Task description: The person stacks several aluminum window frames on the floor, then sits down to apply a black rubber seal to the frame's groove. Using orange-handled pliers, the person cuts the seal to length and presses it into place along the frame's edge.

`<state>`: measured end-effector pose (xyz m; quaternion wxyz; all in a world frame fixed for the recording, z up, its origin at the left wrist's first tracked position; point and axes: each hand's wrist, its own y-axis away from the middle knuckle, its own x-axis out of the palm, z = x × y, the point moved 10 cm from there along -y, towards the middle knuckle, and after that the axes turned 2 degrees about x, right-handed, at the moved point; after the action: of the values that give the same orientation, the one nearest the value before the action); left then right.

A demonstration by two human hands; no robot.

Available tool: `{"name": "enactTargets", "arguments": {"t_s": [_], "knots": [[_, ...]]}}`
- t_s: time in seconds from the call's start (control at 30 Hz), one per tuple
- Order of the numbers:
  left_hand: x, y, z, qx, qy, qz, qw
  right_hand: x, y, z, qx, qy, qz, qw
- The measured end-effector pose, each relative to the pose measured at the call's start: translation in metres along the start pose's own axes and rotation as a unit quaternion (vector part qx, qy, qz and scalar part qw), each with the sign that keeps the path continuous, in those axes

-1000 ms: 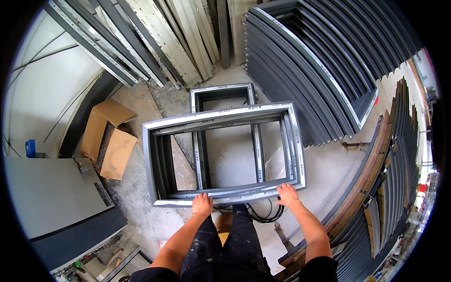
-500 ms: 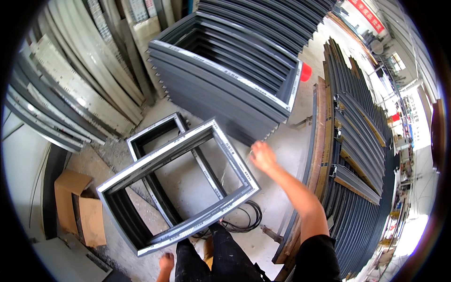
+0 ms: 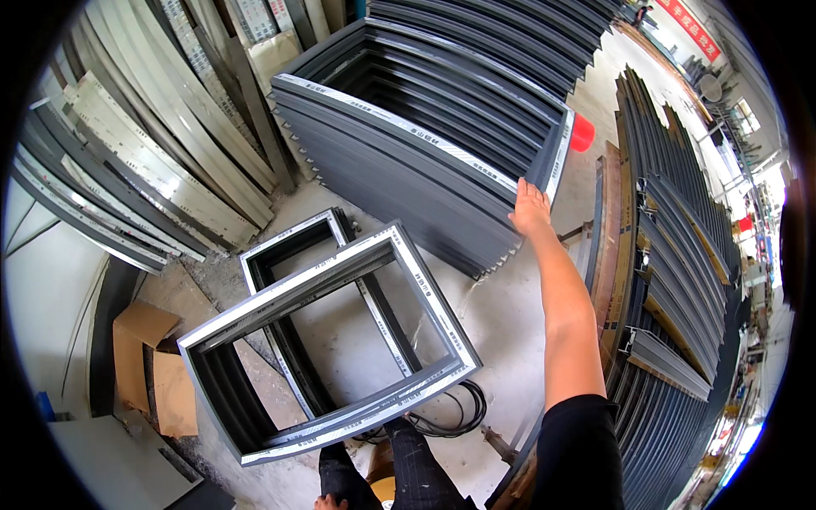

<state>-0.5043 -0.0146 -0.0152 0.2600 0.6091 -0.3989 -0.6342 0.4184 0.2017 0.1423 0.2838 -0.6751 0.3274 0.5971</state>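
My right hand [image 3: 531,206] reaches out to the near right corner of a tall stack of dark grey rectangular frames [image 3: 382,170]. Its fingers are stretched out and lie on the corner of the top frame, not wrapped round it. Only a little of my left hand [image 3: 330,503] shows at the lower edge, by my leg; how its fingers are held is hidden. In front of my legs is a shorter stack of grey frames [image 3: 438,387] with white printed strips. Partly beneath it lies another small dark frame [image 3: 293,234].
Long pale and grey profiles [image 3: 161,127] lean at the left. Bundles of dark profiles [image 3: 671,280] lie along the right. An opened cardboard box [image 3: 174,395] stands left, a black cable coil [image 3: 463,408] near my feet. Something red [image 3: 582,133] shows behind the tall stack.
My right hand has moved forward and right, from beside the tall stack's lower corner onto its top corner. My left hand has shifted to my leg and mostly dropped out of view.
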Motion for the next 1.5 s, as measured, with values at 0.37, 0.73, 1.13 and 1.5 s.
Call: {"name": "enactTargets", "arguments": {"t_s": [0.37, 0.73, 1.13, 1.5], "knots": [[-0.048, -0.004, -0.046, 0.003, 0.114, 0.073, 0.991, -0.013, 0.125, 0.137, -0.175, -0.128, 0.176, 0.960], [-0.401, -0.025, -0.226, 0.329, 0.151, -0.459, 0.811, -0.071, 0.418, 0.202, -0.149, -0.182, 0.231, 0.944], [-0.560, -0.088, -0.391, 0.523, -0.236, -0.329, 0.750, -0.122, 0.499, 0.168, -0.165, -0.184, 0.197, 0.949], [-0.491, -0.022, -0.296, 0.506, -0.214, -0.344, 0.762, -0.113, 0.533, 0.116, -0.181, -0.176, 0.194, 0.948]]}}
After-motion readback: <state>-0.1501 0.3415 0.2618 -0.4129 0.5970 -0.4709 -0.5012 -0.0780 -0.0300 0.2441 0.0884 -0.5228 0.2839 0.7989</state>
